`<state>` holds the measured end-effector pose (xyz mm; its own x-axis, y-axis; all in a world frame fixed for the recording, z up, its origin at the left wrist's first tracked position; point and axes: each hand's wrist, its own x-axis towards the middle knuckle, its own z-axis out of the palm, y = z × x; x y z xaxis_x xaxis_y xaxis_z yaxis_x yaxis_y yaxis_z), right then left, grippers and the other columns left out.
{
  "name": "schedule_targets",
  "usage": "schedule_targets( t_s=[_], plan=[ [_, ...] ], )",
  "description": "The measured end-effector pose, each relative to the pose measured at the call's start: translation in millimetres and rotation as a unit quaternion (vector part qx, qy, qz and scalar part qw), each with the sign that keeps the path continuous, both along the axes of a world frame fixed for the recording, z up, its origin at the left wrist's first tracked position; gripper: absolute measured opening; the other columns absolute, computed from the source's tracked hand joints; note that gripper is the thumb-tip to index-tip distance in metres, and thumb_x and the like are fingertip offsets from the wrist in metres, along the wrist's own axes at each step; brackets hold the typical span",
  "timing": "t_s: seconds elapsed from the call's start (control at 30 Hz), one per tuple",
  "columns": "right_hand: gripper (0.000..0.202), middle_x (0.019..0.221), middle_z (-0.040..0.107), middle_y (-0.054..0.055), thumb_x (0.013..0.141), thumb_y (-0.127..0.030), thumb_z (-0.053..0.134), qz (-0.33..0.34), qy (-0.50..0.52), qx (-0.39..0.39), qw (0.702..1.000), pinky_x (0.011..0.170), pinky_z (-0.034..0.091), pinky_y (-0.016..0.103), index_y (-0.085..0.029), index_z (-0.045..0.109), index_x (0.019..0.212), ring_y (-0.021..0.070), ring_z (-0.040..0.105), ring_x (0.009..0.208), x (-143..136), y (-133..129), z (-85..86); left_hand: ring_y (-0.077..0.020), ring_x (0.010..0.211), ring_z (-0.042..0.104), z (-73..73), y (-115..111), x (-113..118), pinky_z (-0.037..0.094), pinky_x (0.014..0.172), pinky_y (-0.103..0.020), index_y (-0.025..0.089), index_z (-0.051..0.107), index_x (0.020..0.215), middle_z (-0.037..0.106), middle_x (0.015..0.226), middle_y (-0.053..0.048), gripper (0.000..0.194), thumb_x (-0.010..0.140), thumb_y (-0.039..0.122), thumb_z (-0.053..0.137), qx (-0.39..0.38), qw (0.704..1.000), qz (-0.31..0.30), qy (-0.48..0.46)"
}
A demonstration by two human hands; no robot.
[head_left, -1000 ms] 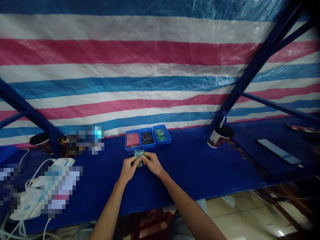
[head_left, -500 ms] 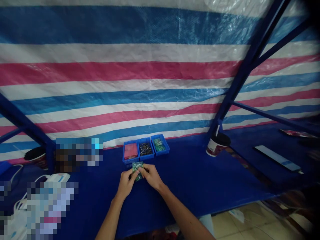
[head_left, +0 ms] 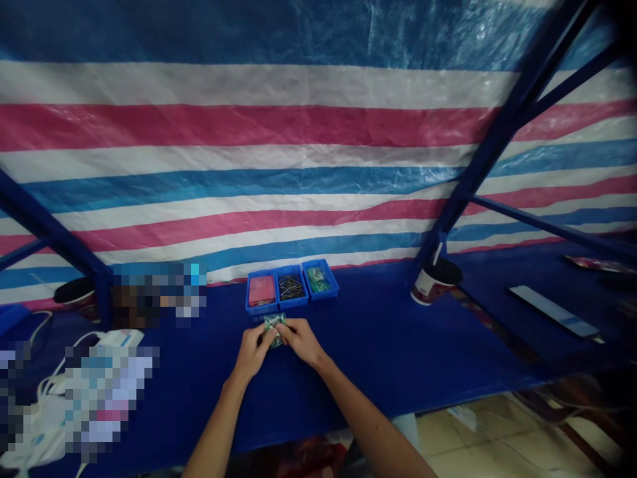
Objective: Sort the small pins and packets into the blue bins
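Between my two hands is a small green-patterned plastic packet [head_left: 275, 321], held just in front of the blue bins. My left hand [head_left: 252, 348] pinches its left side, and my right hand [head_left: 300, 339] pinches its right side, thumbs close together at the middle. What the packet contains is too small to make out. Beyond it stand three blue bins in a row: the left bin [head_left: 261, 309] holds a pink-red flat stack [head_left: 261, 290], the middle one dark screw-like pieces [head_left: 291, 287], the right one similar green packets [head_left: 317, 279].
The bins stand on a blue table [head_left: 378, 338] before a striped tarp [head_left: 298, 156]. A dark-lidded cup [head_left: 435, 282] stands at right near a blue frame post [head_left: 472, 166]. Farther right lies a phone-like slab [head_left: 555, 311]. White power strips [head_left: 119, 340] with cables lie at left beside blurred-out items.
The camera view has tilted slightly, so the scene sits a little differently. Both hands keep hold of the packet, with little visible change in grip.
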<state>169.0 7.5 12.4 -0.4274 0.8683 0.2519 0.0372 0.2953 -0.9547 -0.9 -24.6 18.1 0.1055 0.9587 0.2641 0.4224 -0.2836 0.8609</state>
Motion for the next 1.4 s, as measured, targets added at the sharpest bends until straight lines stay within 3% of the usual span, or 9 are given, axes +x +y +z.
schedule_targets(
  t_s=[0.2, 0.43, 0.7, 0.9, 1.1, 1.3, 1.4],
  plan=[
    [0.051, 0.059, 0.053, -0.002, 0.096, -0.053, 0.049, 0.019, -0.021, -0.015, 0.999, 0.056, 0.035, 0.021, -0.015, 0.058, 0.063, 0.0110, 0.046, 0.057, 0.9, 1.9, -3.0, -0.0109, 0.050, 0.047, -0.2, 0.7, 0.6, 0.036, 0.052, -0.020, 0.011, 0.070, 0.077, 0.059, 0.056, 0.001, 0.039, 0.094, 0.041, 0.052, 0.014, 1.000, 0.005, 0.007],
    [0.043, 0.067, 0.053, -0.002, 0.093, -0.057, 0.054, 0.036, 0.041, -0.055, 0.997, 0.052, 0.034, 0.020, -0.016, 0.057, 0.082, 0.0096, 0.044, 0.057, -1.6, 0.7, -4.5, -0.0105, 0.050, 0.047, 0.0, 1.0, -0.8, 0.035, 0.053, -0.020, 0.012, 0.067, 0.070, 0.059, 0.057, 0.001, 0.039, 0.096, 0.037, 0.050, 0.016, 0.999, 0.001, 0.030],
    [0.043, 0.066, 0.051, -0.002, 0.094, -0.051, 0.055, -0.002, 0.039, -0.031, 0.999, 0.058, 0.035, 0.022, -0.014, 0.059, 0.072, 0.0102, 0.044, 0.061, -1.5, 2.5, -5.5, -0.0099, 0.051, 0.042, -0.9, 0.0, -0.3, 0.030, 0.053, -0.022, 0.012, 0.061, 0.061, 0.049, 0.052, 0.002, 0.045, 0.096, 0.038, 0.050, 0.009, 0.999, -0.016, 0.046],
    [0.049, 0.057, 0.045, -0.003, 0.092, -0.054, 0.056, -0.006, 0.028, -0.031, 0.999, 0.053, 0.030, 0.022, -0.015, 0.053, 0.061, 0.0090, 0.040, 0.055, 0.6, 4.5, -5.2, -0.0101, 0.054, 0.042, 1.5, -1.7, -0.7, 0.030, 0.053, -0.021, 0.011, 0.067, 0.076, 0.050, 0.057, 0.003, 0.037, 0.094, 0.040, 0.054, -0.002, 0.999, -0.020, 0.025],
    [0.045, 0.061, 0.049, -0.003, 0.091, -0.057, 0.055, 0.038, 0.047, -0.070, 0.996, 0.052, 0.032, 0.021, -0.016, 0.056, 0.072, 0.0094, 0.042, 0.054, -2.0, 3.3, -3.8, -0.0104, 0.052, 0.044, 3.5, -0.8, -1.5, 0.032, 0.054, -0.022, 0.012, 0.063, 0.068, 0.048, 0.054, 0.003, 0.041, 0.095, 0.041, 0.052, -0.006, 1.000, -0.004, -0.005],
    [0.044, 0.060, 0.044, -0.005, 0.095, -0.055, 0.051, -0.005, 0.034, -0.043, 0.998, 0.053, 0.031, 0.021, -0.018, 0.049, 0.071, 0.0096, 0.039, 0.056, -0.7, 0.9, -2.1, -0.0118, 0.055, 0.047, 1.3, 0.1, -1.7, 0.034, 0.057, -0.023, 0.014, 0.054, 0.059, 0.051, 0.056, 0.001, 0.044, 0.095, 0.040, 0.051, -0.003, 1.000, -0.008, -0.010],
    [0.046, 0.060, 0.042, -0.005, 0.095, -0.054, 0.051, -0.011, 0.035, -0.036, 0.999, 0.053, 0.029, 0.022, -0.018, 0.047, 0.067, 0.0095, 0.038, 0.056, 0.8, 1.3, -0.9, -0.0117, 0.055, 0.045, 2.0, -0.5, -0.3, 0.033, 0.056, -0.023, 0.014, 0.059, 0.066, 0.050, 0.057, 0.002, 0.040, 0.094, 0.041, 0.052, -0.007, 1.000, -0.007, 0.001]
  ],
)
